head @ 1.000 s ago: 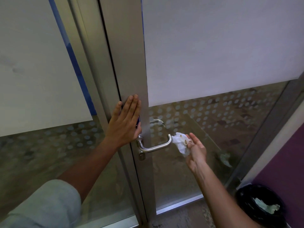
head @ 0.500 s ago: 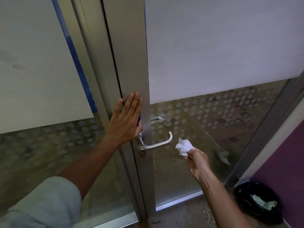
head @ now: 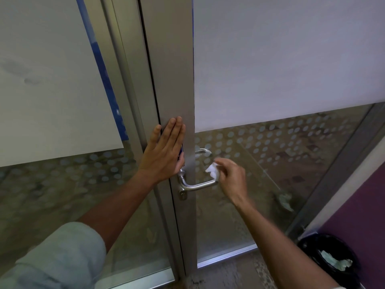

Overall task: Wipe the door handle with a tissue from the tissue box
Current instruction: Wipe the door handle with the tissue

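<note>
A steel lever door handle [head: 195, 185] juts from the grey metal door frame [head: 173, 80], with a keyhole just below it. My right hand [head: 232, 180] pinches a crumpled white tissue [head: 213, 171] just above the handle's free right end; whether the tissue touches the metal I cannot tell. My left hand [head: 164, 155] lies flat, fingers up and together, against the frame left of the handle. No tissue box is in view.
A black-lined waste bin [head: 331, 261] with crumpled paper in it stands at the bottom right beside a purple wall [head: 362, 209]. Frosted and dotted glass panels [head: 281, 153] fill the door and the pane to its left.
My right hand has turned over and risen with the tissue from below and right of the handle to just above its free end. The left hand has stayed pressed on the frame.
</note>
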A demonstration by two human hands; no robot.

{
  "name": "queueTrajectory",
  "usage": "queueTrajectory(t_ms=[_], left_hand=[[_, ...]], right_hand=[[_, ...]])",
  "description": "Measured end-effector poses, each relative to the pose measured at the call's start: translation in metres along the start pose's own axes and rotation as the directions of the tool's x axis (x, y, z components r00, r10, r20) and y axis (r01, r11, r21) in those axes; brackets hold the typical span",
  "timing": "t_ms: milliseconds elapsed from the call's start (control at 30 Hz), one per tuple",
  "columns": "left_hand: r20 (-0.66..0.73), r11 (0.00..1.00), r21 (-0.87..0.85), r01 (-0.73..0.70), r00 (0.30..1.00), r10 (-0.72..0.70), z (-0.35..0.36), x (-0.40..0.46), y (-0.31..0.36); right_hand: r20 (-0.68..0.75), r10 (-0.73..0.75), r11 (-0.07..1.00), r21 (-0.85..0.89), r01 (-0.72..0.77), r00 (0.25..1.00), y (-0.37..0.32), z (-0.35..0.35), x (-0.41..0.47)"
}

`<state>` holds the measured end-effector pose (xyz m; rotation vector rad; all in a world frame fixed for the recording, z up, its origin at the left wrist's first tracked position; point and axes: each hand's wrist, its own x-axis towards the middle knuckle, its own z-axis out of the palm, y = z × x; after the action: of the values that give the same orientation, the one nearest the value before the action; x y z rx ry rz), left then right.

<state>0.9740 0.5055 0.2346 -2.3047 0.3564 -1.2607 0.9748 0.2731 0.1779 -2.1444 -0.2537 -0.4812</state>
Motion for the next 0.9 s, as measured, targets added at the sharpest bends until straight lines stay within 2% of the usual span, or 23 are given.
queueTrajectory(t_ms=[67,167,233,300,433,500,533,600,667,700,800,900], left_hand=[[-0.003,1.0,0.007,-0.004,1.0,0.004,0.0,0.0,0.0],[0.001,1.0,0.01,-0.006,1.0,0.006,0.0,0.0,-0.001],[0.003,1.0,0.007,-0.003,1.0,0.003,0.0,0.0,0.0],[0.005,1.0,0.002,0.003,1.0,-0.003,0.001,0.0,0.001],[0.004,1.0,-0.002,0.014,1.0,-0.014,0.003,-0.001,0.002],[0.0,1.0,-0.002,0.016,1.0,-0.016,0.005,-0.001,0.001],[-0.003,1.0,-0.001,0.016,1.0,-0.016,0.005,-0.001,0.001],[-0.002,1.0,-0.002,0.016,1.0,-0.016,0.005,0.0,0.001],[0.002,1.0,-0.001,0.015,1.0,-0.015,0.004,-0.001,0.001],[0.003,1.0,0.001,0.015,1.0,-0.015,0.004,-0.001,0.001],[0.012,1.0,0.004,0.016,1.0,-0.016,0.004,-0.001,0.001],[0.016,1.0,0.008,0.012,1.0,-0.012,0.004,-0.002,0.001]], right_hand=[[0.128,-0.081,0.979,-0.176,0.103,0.988,0.006,0.006,-0.006],[0.148,-0.07,0.974,-0.203,0.099,0.986,0.017,0.005,-0.012],[0.105,0.015,0.991,-0.135,-0.001,0.994,0.022,0.001,-0.012],[0.12,0.114,0.991,-0.083,-0.105,0.986,0.028,-0.003,-0.015],[0.267,0.174,0.981,-0.125,-0.145,0.948,0.045,0.0,-0.038],[0.17,0.29,0.954,0.022,-0.298,0.942,0.054,0.008,-0.045],[0.118,0.413,0.888,0.168,-0.428,0.903,0.058,0.012,-0.045],[0.15,0.639,0.609,0.501,-0.615,0.755,0.06,0.018,-0.039],[0.257,0.729,0.325,0.687,-0.65,0.635,0.055,0.022,-0.032],[0.293,0.739,0.239,0.728,-0.642,0.607,0.051,0.025,-0.03],[0.377,0.704,0.096,0.79,-0.606,0.602,0.031,0.036,-0.031],[0.444,0.657,0.053,0.779,-0.624,0.609,0.009,0.054,-0.038]])
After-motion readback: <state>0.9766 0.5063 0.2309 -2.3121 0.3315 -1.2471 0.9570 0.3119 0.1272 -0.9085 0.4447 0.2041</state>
